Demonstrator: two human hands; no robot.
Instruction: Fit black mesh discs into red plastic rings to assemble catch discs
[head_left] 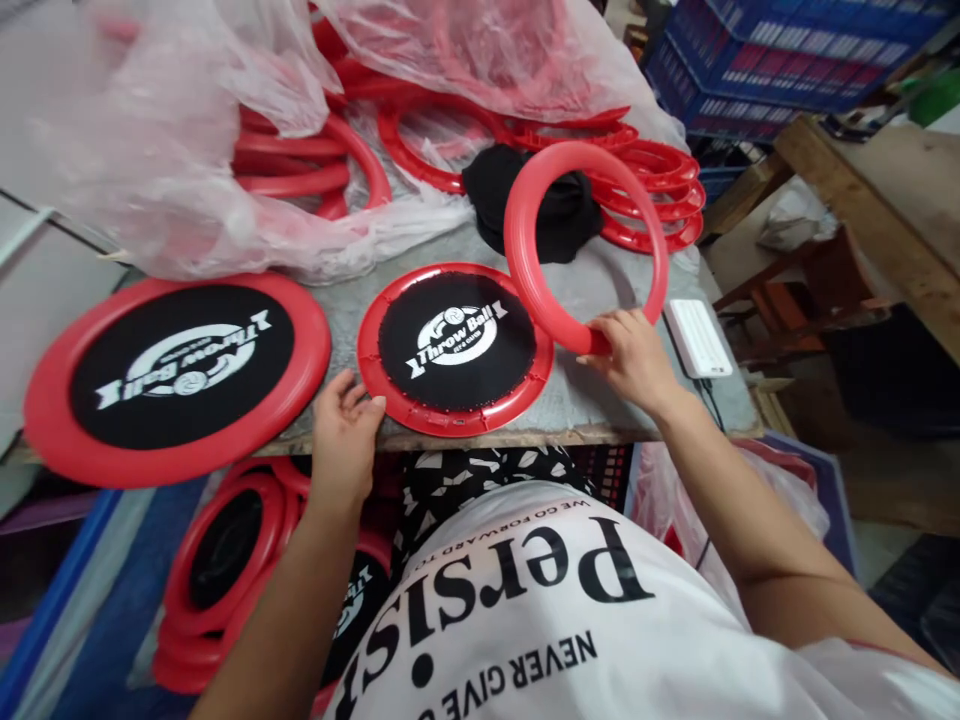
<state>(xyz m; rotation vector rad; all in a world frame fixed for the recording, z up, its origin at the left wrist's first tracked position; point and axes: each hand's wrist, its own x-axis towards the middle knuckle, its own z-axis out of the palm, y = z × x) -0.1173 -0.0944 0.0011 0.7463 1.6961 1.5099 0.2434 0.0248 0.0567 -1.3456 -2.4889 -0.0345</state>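
My right hand (630,360) grips the lower edge of a plain red plastic ring (529,245), which is tilted up above the table. In front of me lies a throw disc (457,345) with a glossy red rim and a black printed centre, flat on the table. The raised ring's lower left edge overlaps the disc's right side in view. My left hand (347,425) is beside that disc's left edge, fingers loosely curled apart and holding nothing. Another disc (187,375), with a wide matte red rim, rests at the left and overhangs the table's front edge.
Black cloth pieces (487,195) and stacked red rings (660,190) sit at the back. Clear plastic bags (187,150) cover more rings. A white power bank-like box (697,338) with a cable lies at right. Several discs (225,560) are piled below the table. Blue crates (757,60) stand behind.
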